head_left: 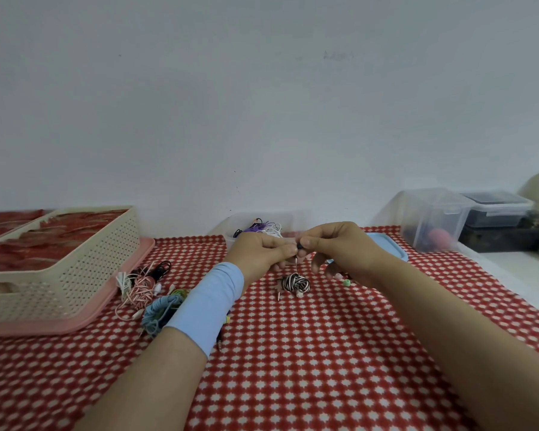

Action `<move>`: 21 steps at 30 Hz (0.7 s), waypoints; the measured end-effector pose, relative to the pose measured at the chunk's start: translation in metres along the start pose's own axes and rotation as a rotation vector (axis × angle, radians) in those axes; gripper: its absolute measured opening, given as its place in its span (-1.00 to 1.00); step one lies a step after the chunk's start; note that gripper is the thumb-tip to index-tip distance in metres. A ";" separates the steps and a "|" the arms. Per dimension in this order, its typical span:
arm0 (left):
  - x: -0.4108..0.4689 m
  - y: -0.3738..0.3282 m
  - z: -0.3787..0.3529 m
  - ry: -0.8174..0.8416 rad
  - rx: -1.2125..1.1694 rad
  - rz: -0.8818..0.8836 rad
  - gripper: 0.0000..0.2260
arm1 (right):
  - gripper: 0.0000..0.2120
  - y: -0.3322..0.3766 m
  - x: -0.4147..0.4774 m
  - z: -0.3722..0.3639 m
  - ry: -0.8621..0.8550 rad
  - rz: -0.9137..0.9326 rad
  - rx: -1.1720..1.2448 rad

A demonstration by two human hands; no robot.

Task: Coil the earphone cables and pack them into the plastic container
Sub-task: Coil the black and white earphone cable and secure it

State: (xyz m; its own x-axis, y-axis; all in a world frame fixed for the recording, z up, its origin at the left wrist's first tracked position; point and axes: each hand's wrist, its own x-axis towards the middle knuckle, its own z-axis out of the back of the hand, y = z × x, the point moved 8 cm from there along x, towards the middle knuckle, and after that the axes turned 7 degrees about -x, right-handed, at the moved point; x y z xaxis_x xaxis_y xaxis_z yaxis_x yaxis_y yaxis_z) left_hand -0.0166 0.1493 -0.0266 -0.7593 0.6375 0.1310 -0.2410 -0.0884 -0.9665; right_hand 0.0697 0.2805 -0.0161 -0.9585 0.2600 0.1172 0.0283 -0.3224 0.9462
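— Grip status: how do the hands stand?
— Left hand (262,253) and right hand (339,248) meet fingertip to fingertip above the checked cloth (324,353). Both pinch one small dark end piece (300,245) of an earphone cable; the other fingers are curled.
— Where is the cable relative to that pinch?
— A short strand drops straight down to the black-and-white coil (295,283), directly beneath the fingers at cloth level. Whether it rests or hangs just clear, I cannot tell.
— And the container?
— The clear plastic container (231,234) stands just behind the hands, against the wall, with coiled cables (262,228) inside. A blue lid (392,248) lies beyond the right wrist. Loose earphones (143,290) lie tangled left of the left forearm.
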 end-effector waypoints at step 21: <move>-0.005 -0.001 -0.005 0.127 0.060 -0.020 -0.85 | -0.87 -0.018 -0.001 -0.002 0.210 -0.200 0.070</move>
State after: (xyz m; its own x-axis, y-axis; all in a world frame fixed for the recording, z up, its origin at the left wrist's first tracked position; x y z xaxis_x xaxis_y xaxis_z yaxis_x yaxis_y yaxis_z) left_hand -0.0097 0.1500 -0.0269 -0.6722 0.7310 0.1172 -0.2939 -0.1182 -0.9485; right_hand 0.0691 0.2839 -0.0335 -0.9845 0.1156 -0.1320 -0.1548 -0.2184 0.9635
